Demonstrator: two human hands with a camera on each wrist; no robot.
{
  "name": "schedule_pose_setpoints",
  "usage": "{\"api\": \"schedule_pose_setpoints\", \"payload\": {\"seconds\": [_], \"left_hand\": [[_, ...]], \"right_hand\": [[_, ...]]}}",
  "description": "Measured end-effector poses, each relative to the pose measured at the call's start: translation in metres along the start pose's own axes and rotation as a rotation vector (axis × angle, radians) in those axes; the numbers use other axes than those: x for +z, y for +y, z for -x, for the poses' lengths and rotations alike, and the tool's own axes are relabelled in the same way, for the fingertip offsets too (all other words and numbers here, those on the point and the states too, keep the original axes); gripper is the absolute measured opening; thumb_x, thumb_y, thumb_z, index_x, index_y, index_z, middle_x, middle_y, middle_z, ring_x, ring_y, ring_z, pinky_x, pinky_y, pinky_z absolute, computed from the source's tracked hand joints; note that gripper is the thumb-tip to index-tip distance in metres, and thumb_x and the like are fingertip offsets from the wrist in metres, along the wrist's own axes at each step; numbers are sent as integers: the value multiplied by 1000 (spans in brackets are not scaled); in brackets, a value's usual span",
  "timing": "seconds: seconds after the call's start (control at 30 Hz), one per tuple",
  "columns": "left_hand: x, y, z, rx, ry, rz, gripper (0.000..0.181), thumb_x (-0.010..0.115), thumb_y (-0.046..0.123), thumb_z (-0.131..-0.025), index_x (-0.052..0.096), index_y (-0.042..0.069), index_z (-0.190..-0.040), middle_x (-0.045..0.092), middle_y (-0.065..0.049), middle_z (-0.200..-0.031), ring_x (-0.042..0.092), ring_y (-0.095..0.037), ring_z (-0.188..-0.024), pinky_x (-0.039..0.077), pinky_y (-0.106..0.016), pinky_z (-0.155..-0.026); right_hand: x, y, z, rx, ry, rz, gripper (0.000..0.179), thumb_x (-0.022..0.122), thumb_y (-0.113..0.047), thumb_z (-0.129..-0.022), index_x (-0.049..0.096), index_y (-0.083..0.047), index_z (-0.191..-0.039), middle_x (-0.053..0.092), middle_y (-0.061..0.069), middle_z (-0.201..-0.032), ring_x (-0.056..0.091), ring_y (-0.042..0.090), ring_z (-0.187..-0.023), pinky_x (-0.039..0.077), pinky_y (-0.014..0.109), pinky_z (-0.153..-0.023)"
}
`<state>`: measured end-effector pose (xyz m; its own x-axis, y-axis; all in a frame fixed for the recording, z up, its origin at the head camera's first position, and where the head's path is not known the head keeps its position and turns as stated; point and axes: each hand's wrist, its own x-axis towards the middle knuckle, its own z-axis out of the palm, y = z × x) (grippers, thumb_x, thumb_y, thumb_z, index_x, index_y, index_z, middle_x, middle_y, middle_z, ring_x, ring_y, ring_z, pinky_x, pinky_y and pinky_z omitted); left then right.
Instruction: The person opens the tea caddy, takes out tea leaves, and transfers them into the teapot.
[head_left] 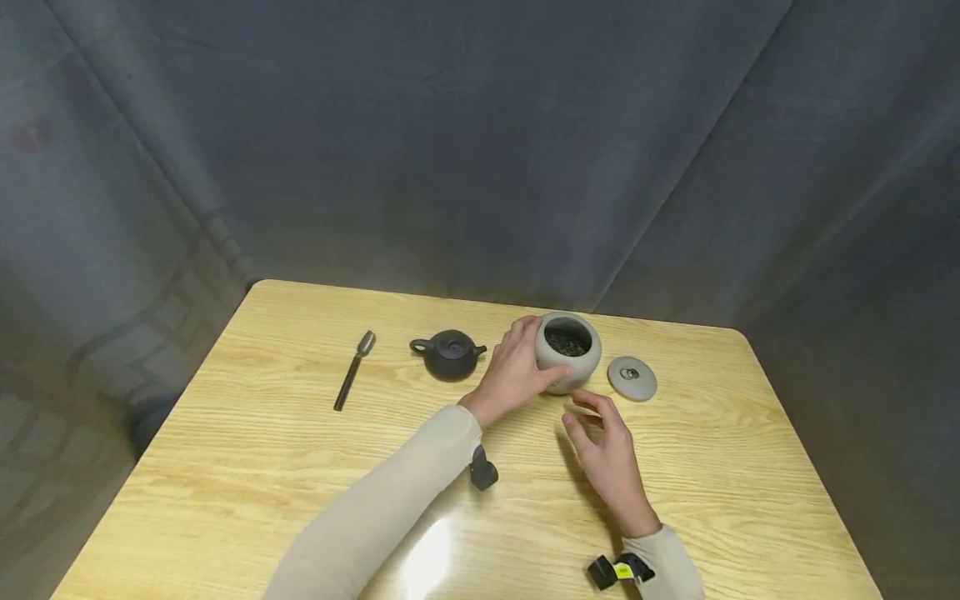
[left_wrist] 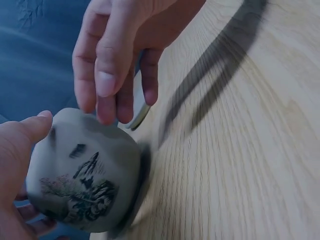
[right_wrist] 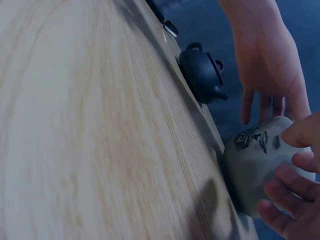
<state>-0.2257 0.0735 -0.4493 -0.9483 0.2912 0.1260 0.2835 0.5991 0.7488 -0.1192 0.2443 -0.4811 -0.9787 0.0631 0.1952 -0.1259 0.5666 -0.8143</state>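
A round grey jar (head_left: 587,364) with a painted landscape stands near the table's back edge, its mouth uncovered. Dark loose bits that look like tea leaves (head_left: 567,341) lie inside. My left hand (head_left: 516,373) grips the jar's left side, thumb across the front and fingers behind. Just in front of the jar hovers my right hand (head_left: 609,458), fingers loosely bent and holding nothing. In the left wrist view, the right hand (left_wrist: 122,55) is over the jar's edge; contact cannot be made out. The jar's round lid (head_left: 632,379) rests on the table to the right.
Left of the jar sits a dark teapot (head_left: 450,357), its spout toward the jar. Farther left lies a small scoop (head_left: 352,371) with a black handle and metal head. Everything stands on a light wooden table (head_left: 225,467); dark curtains (head_left: 450,150) hang behind it.
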Motion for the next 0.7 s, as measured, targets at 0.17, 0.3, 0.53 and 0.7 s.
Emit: {"api": "schedule_pose_setpoints", "payload": {"seconds": [0.17, 0.3, 0.53, 0.7], "left_hand": [[8, 1, -8, -29, -6, 18, 102, 80, 57, -91, 29, 12, -168, 36, -10, -171, 45, -32, -152, 40, -56, -122], [11, -2, -9, -30, -1, 62, 104, 81, 57, -90, 29, 13, -168, 36, -9, -171, 45, -32, -153, 39, -57, -123], [12, -7, -6, -30, -7, 97, 104, 81, 58, -90, 26, 16, -169, 35, -7, -172, 46, -32, -152, 39, -56, -123], [11, -7, -7, -32, 11, 105, 104, 82, 56, -90, 29, 13, -168, 37, -8, -171, 48, -33, -149, 40, -56, -121]], "right_hand": [[-3, 3, -3, 9, 15, 5, 36, 69, -11, -104, 63, -4, -138, 68, 15, -137, 69, 35, -124, 58, 47, -103], [-11, 6, -6, 25, 37, 6, 35, 68, -11, -105, 62, -5, -139, 67, 14, -139, 66, 33, -126, 57, 27, -101], [-32, 17, -20, 27, 96, 15, 37, 65, -11, -106, 60, -2, -141, 65, 17, -141, 61, 31, -129, 46, 11, -96], [-48, 30, -36, 45, 163, 96, 38, 65, -10, -106, 59, 1, -142, 61, 20, -137, 61, 35, -126, 44, 11, -92]]}}
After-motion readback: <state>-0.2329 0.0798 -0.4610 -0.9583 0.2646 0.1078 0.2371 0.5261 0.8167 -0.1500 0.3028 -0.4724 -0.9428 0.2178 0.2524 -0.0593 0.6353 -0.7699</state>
